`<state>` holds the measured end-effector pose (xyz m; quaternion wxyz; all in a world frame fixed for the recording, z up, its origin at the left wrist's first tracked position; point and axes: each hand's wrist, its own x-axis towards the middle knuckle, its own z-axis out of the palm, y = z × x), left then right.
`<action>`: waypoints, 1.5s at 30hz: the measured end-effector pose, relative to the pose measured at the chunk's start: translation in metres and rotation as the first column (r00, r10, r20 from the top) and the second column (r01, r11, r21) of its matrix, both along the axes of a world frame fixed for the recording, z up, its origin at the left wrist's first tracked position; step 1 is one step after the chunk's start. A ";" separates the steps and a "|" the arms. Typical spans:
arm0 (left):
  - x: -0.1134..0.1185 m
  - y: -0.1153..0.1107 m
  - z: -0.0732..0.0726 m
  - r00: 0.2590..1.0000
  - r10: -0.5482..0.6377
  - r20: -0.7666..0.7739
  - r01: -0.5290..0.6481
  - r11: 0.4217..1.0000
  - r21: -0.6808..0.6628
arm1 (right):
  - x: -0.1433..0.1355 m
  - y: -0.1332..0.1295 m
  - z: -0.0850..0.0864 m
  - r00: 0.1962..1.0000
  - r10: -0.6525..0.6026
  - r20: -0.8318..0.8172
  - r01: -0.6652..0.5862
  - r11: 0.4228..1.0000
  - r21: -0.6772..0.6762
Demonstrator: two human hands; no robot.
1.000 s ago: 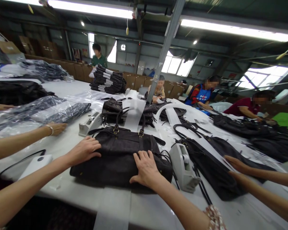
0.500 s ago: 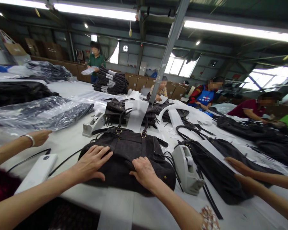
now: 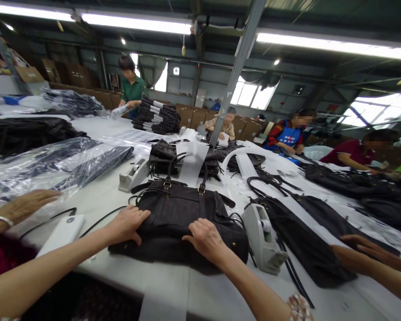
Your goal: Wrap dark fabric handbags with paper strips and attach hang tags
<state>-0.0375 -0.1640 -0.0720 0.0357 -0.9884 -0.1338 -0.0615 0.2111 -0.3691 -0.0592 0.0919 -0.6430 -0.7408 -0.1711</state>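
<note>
In front of me a black handbag lies on the white table, its two handles pointing away and brass-coloured rings at their bases. My left hand grips its left part, the fingers over the top and the thumb lower on the front. On the front right of the same bag, my right hand is closed with curled fingers on the fabric; the fingertips are partly hidden. Grey tape dispensers stand on either side, one behind at left and one close by at right. A strip of white paper hangs over the table edge below the bag.
At left, a co-worker's hand is beside plastic-wrapped bags and a white device with a cable. Another person's hands touch a black bag at right. Stacked bags and a metal post stand behind.
My left hand has shifted left and its spread fingers have drawn together on the handbag. My right hand stays on the front. The co-worker's hand at left has moved left and lower.
</note>
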 end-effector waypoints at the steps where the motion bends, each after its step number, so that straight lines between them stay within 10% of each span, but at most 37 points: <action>1: 0.002 0.007 0.004 0.999 -0.043 -0.001 0.043 0.999 0.005 | 0.002 -0.002 0.000 1.000 0.014 -0.003 -0.013 1.000 0.024; 9: 0.006 0.034 0.019 0.977 -0.211 -0.014 0.211 0.977 -0.020 | -0.002 -0.012 0.008 0.996 -0.038 -0.087 0.037 0.999 -0.007; 21: 0.045 -0.088 0.014 0.997 0.001 0.083 -0.009 0.995 0.096 | -0.022 -0.004 -0.006 0.989 -0.133 -0.067 0.119 0.975 -0.187; 30: 0.058 -0.078 0.020 0.997 -0.060 0.057 0.057 0.997 0.047 | 0.056 -0.069 0.078 0.968 -0.146 -0.202 0.056 0.918 -0.392; 34: 0.054 -0.073 0.017 0.992 -0.104 0.077 0.099 0.993 0.064 | 0.073 -0.078 0.050 0.986 -0.141 -0.088 0.088 0.890 -0.447; 39: 0.041 -0.064 0.004 0.977 -0.166 0.136 0.140 0.974 0.180 | 0.080 -0.091 -0.007 0.969 -0.245 -0.015 0.240 0.959 -0.150; 45: 0.041 -0.078 0.017 0.995 -0.042 0.085 0.030 0.991 0.133 | 0.062 -0.092 0.021 0.968 -0.249 -0.034 0.240 0.956 -0.170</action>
